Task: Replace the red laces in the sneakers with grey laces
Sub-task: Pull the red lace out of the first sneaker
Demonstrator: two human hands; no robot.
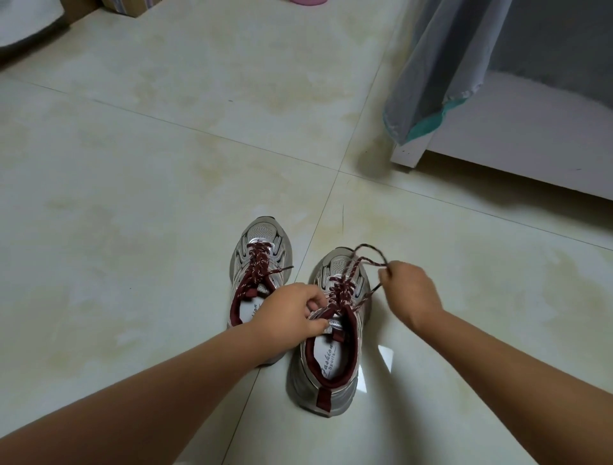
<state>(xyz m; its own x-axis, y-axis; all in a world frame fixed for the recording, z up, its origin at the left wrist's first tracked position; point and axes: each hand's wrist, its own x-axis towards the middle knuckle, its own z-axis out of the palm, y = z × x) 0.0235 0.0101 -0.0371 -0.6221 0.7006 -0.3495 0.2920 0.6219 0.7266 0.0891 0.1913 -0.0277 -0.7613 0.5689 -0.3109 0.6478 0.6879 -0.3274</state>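
Note:
Two silver-grey sneakers with dark red lining stand side by side on the tiled floor, toes pointing away. The left sneaker (257, 262) is fully laced with a red lace. On the right sneaker (331, 358) the red lace (345, 282) is loosened. My left hand (292, 312) grips the tongue and collar of the right sneaker. To the right of that shoe's toe, my right hand (409, 288) pinches a loop of the red lace, drawn up and out. No grey lace is in view.
A white bed frame (517, 146) with a hanging grey-green cloth (441, 76) stands at the right. A cardboard box (129, 6) and a pink object (306, 2) sit at the top edge. Pale floor tiles (166, 166) spread all around.

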